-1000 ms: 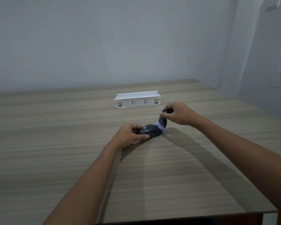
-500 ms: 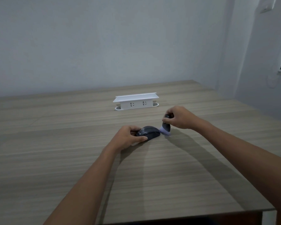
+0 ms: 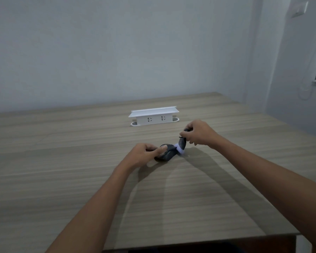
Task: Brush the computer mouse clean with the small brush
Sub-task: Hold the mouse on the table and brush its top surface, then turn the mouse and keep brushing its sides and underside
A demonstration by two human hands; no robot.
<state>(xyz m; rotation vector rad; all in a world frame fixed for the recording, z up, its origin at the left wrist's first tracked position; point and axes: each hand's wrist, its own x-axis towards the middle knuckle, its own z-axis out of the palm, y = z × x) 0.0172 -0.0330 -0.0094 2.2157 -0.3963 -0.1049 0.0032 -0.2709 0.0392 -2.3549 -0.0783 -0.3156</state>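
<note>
A dark grey computer mouse [image 3: 169, 153] lies on the wooden table [image 3: 80, 179] near its middle. My left hand [image 3: 143, 155] grips the mouse from the left side, thumb on top. My right hand [image 3: 199, 134] holds a small brush [image 3: 181, 144] with a dark handle and pale lilac bristles. The bristles touch the far right end of the mouse. The upper part of the handle is hidden inside my fingers.
A white power strip box [image 3: 153, 117] with two sockets stands on the table behind the hands. The table's near edge [image 3: 199, 246] runs along the bottom and its right edge lies near a wall corner.
The brush has swept back and forth at the mouse's right end: out to the right, then back against it. The mouse now sits slightly tilted in my left hand.
</note>
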